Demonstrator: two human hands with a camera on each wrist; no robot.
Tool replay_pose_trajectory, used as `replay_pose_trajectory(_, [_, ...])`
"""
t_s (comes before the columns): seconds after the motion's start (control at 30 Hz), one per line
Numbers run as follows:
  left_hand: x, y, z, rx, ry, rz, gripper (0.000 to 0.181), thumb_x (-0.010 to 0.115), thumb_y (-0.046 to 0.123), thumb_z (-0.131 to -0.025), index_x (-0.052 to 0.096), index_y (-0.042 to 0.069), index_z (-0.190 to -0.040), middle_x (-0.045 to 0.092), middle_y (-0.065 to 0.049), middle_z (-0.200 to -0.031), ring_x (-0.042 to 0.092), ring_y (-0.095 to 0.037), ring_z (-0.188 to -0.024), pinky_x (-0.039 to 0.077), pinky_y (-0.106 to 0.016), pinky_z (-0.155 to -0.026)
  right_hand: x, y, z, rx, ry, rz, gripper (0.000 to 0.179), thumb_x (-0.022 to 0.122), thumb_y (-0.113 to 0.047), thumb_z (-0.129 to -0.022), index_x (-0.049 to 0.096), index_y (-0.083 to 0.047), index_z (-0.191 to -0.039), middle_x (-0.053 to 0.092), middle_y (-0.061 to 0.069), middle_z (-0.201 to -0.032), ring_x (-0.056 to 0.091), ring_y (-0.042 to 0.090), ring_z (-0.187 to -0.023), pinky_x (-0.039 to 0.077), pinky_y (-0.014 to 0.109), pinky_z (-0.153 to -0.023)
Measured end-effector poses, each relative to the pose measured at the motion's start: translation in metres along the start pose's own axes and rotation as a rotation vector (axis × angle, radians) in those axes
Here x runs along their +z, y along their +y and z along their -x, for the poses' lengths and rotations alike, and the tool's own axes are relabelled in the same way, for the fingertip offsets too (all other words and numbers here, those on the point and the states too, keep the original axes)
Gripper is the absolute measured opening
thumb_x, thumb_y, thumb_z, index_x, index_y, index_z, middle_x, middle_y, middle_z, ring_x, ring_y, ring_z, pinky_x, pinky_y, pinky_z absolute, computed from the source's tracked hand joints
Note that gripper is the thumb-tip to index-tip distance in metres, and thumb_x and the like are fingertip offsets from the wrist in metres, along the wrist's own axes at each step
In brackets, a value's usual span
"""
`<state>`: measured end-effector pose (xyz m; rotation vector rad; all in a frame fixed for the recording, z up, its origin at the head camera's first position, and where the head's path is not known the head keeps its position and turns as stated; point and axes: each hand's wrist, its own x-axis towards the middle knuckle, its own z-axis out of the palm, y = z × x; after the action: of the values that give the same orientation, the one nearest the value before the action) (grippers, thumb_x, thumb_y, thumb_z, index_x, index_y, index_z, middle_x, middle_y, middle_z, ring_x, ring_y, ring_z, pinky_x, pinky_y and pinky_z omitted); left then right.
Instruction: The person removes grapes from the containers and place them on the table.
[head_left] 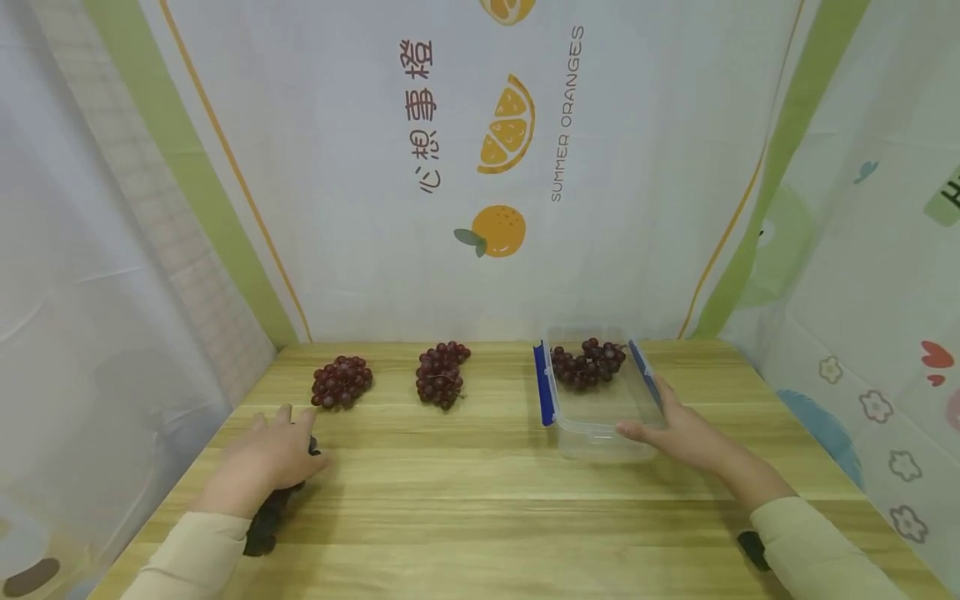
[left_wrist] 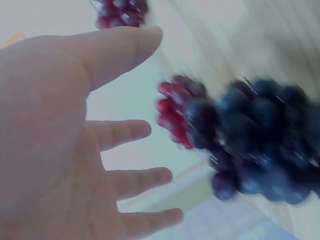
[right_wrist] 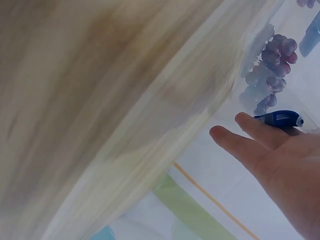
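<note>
My left hand hovers at the left of the table, fingers spread, over a bunch of dark grapes. In the left wrist view a gap shows between its thumb and those grapes. A redder bunch of grapes lies just beyond its fingertips. My right hand touches the front right corner of a clear plastic container, thumb at the front rim and straight fingers along the outer side. Inside the container, towards the back, sits another bunch of red grapes. Blue locking flaps hang open on its sides.
One more bunch of red grapes lies between the left bunch and the container. The wooden table ends at a white cloth backdrop with printed oranges. Printed curtains hang along both sides.
</note>
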<state>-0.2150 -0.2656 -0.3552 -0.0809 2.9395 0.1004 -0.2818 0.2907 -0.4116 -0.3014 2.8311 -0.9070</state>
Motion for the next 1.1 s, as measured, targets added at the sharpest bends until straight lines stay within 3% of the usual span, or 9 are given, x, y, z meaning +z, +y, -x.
replay_pose_trajectory(0.27, [-0.015,0.05,-0.008,0.112,0.079,-0.041,0.083,0.07,0.053,-0.099,0.04,0.008,-0.163,0.031,-0.034,-0.167,0.024,-0.066,-0.152,0.041,-0.087,-0.099,0.0,0.001,0.002,-0.015,0.025,0.038,0.128,0.066,-0.069,-0.096,-0.016,0.0,-0.168,0.022,0.051,-0.161,0.035,0.07,-0.144,0.039,0.078,-0.112])
replay_pose_trajectory(0.5, [-0.031,0.109,-0.015,0.213,0.102,-0.036,0.081,0.07,0.05,-0.101,0.038,0.011,-0.165,0.032,-0.029,-0.17,0.026,-0.059,-0.157,0.038,-0.084,-0.108,0.0,0.0,0.003,-0.003,0.034,0.115,0.127,0.061,-0.073,-0.097,-0.015,0.001,-0.167,0.029,0.05,-0.158,0.045,0.068,-0.139,0.044,0.076,-0.11])
replay_pose_trajectory(0.7, [-0.037,0.159,-0.032,0.286,0.11,-0.028,0.082,0.068,0.053,-0.102,0.033,0.02,-0.168,0.032,-0.019,-0.173,0.031,-0.048,-0.159,0.045,-0.075,-0.111,-0.002,0.001,0.002,0.002,0.029,0.143,0.128,0.06,-0.075,-0.096,-0.013,0.002,-0.167,0.034,0.05,-0.155,0.05,0.066,-0.137,0.046,0.074,-0.109])
replay_pose_trajectory(0.83, [-0.037,0.181,-0.043,0.327,0.11,-0.03,0.08,0.067,0.054,-0.102,0.035,0.023,-0.168,0.034,-0.012,-0.173,0.032,-0.042,-0.16,0.046,-0.068,-0.115,-0.003,0.001,0.002,0.008,0.021,0.146,0.128,0.06,-0.075,-0.096,-0.013,0.003,-0.167,0.035,0.051,-0.154,0.05,0.066,-0.136,0.046,0.074,-0.109])
replay_pose_trajectory(1.1, [-0.044,0.211,-0.057,0.381,0.072,-0.024,0.08,0.066,0.053,-0.103,0.033,0.022,-0.168,0.035,-0.012,-0.174,0.033,-0.041,-0.16,0.04,-0.066,-0.122,-0.004,0.0,0.003,0.006,0.025,0.155,0.127,0.06,-0.075,-0.096,-0.013,0.001,-0.168,0.036,0.052,-0.153,0.052,0.067,-0.133,0.045,0.075,-0.108])
